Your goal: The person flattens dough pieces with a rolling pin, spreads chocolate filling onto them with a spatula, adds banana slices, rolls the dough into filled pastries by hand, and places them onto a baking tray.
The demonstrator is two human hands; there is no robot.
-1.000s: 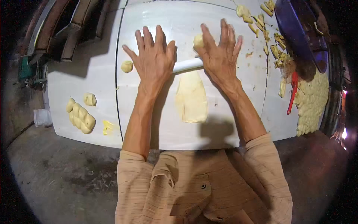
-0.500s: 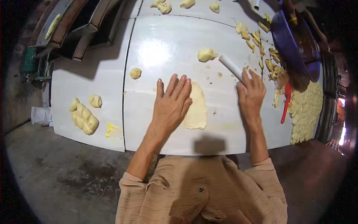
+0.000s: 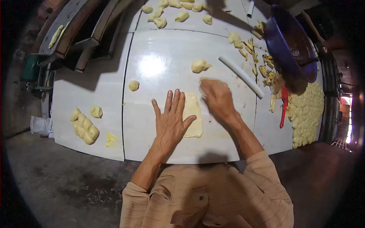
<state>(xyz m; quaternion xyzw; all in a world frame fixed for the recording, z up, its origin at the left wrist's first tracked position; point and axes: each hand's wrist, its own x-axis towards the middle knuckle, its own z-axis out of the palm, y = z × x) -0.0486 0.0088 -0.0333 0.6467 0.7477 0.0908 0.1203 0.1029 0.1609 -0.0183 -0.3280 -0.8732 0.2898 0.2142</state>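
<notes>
My left hand (image 3: pixel 170 119) lies flat with its fingers apart, its thumb and index side resting on a flattened oblong sheet of pale dough (image 3: pixel 194 129). Just right of that sheet's far end is my right hand (image 3: pixel 219 99), off the table's middle; its fingers are smeared by motion and I cannot make out anything in them. A white rolling tube (image 3: pixel 242 77) lies loose and slanted beyond my right hand. Past the sheet sits a lump of dough (image 3: pixel 200 66), and a smaller dough ball (image 3: pixel 134 85) rests to the left.
At the left are a braided dough piece (image 3: pixel 86 129), another lump (image 3: pixel 96 111) and a yellow smear. Metal trays (image 3: pixel 70 41) overhang the far left. On the right stand a purple basin (image 3: pixel 287 49), a red-handled tool (image 3: pixel 284 106), scattered yellow strips (image 3: pixel 270 76) and many packed dough pieces (image 3: pixel 307 114).
My right hand has let go of the white tube and moved left toward the dough sheet. The tube now lies on the table. My left hand has shifted slightly, still flat on the dough's edge.
</notes>
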